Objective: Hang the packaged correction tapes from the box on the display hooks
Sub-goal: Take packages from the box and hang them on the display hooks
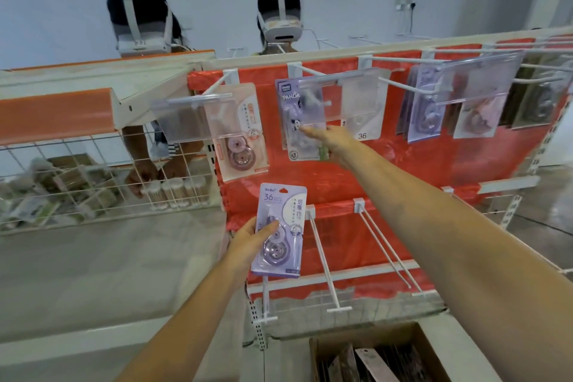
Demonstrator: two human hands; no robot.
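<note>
Nearest, an open brown cardboard box is seen; a light, stiff lilac blister-carded correction tape is pinched low by the left hand, hang-hole free, while the right hand's open fingers touch a hung purple panda pack.

A shop: display hooks and wire baskets of stock.

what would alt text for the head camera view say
A person's left hand holds a purple packaged correction tape below a red display rack, while the right hand touches a panda-print pack hanging on an upper hook. A cardboard box sits below.
</note>
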